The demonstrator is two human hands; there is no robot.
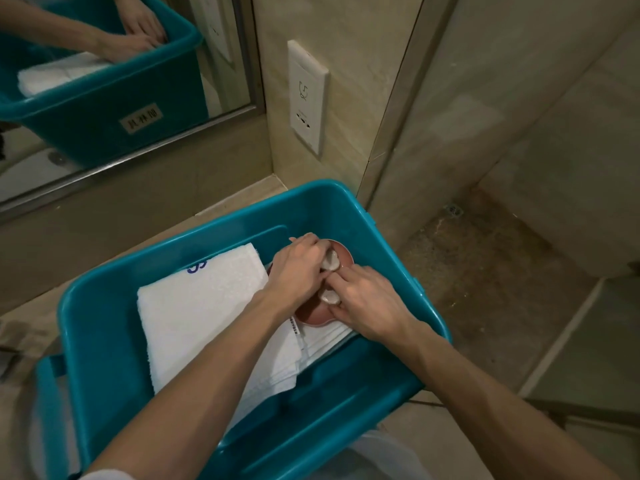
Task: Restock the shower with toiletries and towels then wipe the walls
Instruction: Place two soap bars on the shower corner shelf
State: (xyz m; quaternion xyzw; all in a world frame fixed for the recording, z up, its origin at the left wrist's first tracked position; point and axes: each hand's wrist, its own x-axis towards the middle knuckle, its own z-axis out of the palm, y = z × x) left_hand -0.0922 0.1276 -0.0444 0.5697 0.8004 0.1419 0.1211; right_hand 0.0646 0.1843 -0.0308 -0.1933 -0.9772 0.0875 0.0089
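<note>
A teal plastic bin (349, 216) stands on the counter in front of me. Inside it lie folded white towels (204, 306), one with blue lettering. On the towels at the right sits a small pink dish (313, 315) holding small white wrapped toiletries. My left hand (298, 268) reaches into the dish and curls its fingers round one white piece (330, 263). My right hand (367, 299) pinches another white piece (329, 296) at the dish's near side. Both hands hide much of the dish.
A mirror (86, 98) at the upper left reflects the bin and hands. A white wall socket panel (306, 95) is mounted on the beige tiled wall. To the right is the shower floor with a drain (454, 210). A teal lid edge (52, 386) shows at the lower left.
</note>
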